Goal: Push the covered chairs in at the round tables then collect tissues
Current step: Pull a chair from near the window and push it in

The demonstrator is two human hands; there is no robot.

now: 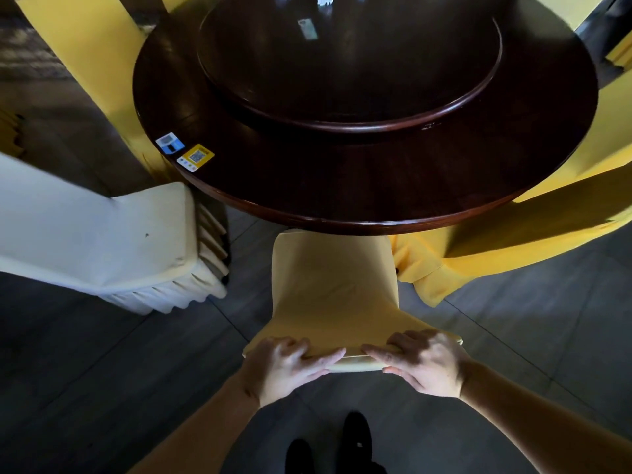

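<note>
A chair in a yellow cover (333,285) stands right in front of me, its seat tucked under the near edge of the dark round table (342,186). My left hand (290,366) grips the top of the chair's back on the left. My right hand (422,362) grips the same top edge on the right. Both hands have fingers curled over the fabric. No tissues are in sight.
A chair in a white pleated cover (102,241) stands at the left, angled to the table. A yellow covered chair (513,234) sits at the right, another (89,56) at the far left. A raised turntable (349,59) fills the table's middle. Two stickers (184,152) lie near its left edge.
</note>
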